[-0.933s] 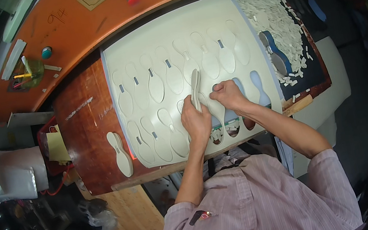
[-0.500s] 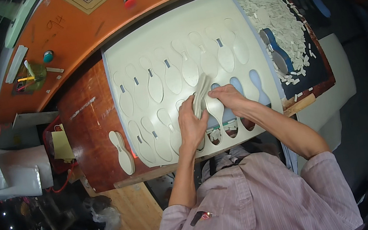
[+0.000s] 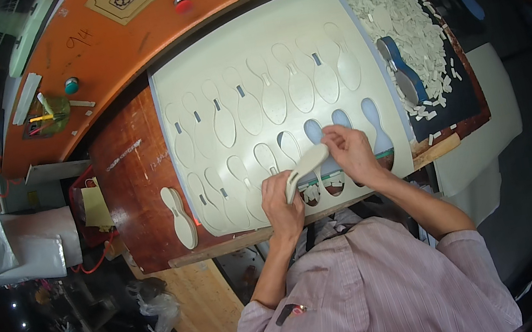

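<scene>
- The sole-shaped bundle (image 3: 308, 165) was held above the near half of the cream sheet (image 3: 244, 42), right of its middle, and looked more than one layer thick; its layers could not be counted.
- Its long axis ran aslant across the sheet, from a narrow end toward the sheet's near edge up to a broad end pointing to its far right.
- Both hands were at the bundle: the left hand (image 3: 281, 206) overlapped the narrow end, and the right hand (image 3: 353, 154) was at the broad end, so neither was clearly nearer.
- The left hand, over the sheet's near edge, was closed around the narrow end.
- The right hand, over the sheet's near-right part, had its fingers bent inward with the tips by the broad end; whether they pinched it could not be told.
- Openings (image 3: 376, 124) in the near-right part of the sheet showed blue beneath, close by the right hand.
- Left of the sheet, a small stack of similar pieces (image 3: 181, 220) lay on the wooden tabletop (image 3: 135, 189); right of the sheet spread a heap of pale slips (image 3: 396, 15).
- Half a second earlier, the bundle had stood more steeply, pointing toward the sheet's far edge; now it leaned lower and rightward, and the right hand had shifted slightly toward the sheet's right and near edges.
</scene>
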Motion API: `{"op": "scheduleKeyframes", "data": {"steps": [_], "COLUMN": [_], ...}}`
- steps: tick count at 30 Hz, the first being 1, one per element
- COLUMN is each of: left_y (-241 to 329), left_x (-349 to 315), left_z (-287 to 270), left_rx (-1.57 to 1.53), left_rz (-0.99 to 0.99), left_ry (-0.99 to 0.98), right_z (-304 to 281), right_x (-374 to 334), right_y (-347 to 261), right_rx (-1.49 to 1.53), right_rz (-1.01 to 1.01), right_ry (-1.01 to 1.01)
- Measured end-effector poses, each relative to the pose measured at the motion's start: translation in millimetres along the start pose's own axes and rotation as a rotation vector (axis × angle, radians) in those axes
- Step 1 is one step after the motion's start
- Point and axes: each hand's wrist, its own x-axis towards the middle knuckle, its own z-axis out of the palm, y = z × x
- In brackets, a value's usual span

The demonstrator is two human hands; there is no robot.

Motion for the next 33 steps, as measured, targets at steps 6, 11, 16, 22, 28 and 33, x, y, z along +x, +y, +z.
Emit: {"op": "scheduleKeyframes", "data": {"steps": [6, 11, 16, 22, 28, 33], "left_y": [-13.9, -21.4, -35.3, -37.6, -7.5, 4.4], "left_x": [18.5, 16.2, 13.6, 1.3, -24.0, -29.8], "left_z": [-9.4, -3.0, 4.3, -16.6, -11.8, -18.7], "left_rx": [-0.721, -0.707, -0.682, -0.616, -0.31, -0.351], "left_rz": [-0.657, -0.68, -0.716, -0.671, -0.573, -0.77], "left_ry": [0.132, 0.099, 0.05, 0.005, -0.284, -0.213], "right_z": [13.3, 18.6, 19.1, 6.7, -3.9, -14.0], "right_x": [-17.8, 28.9, 48.9, 26.4, -23.3, -34.0], "right_y": [-15.7, 13.3, 17.4, -3.9, -7.5, -19.4], "right_rx": [-0.342, -0.634, -0.94, -0.676, -0.533, -0.501], "right_rz": [-0.525, -0.933, -1.387, -1.593, -1.578, -1.558], "right_ry": [-0.178, -0.421, -0.512, -0.857, -0.749, -0.615]}}
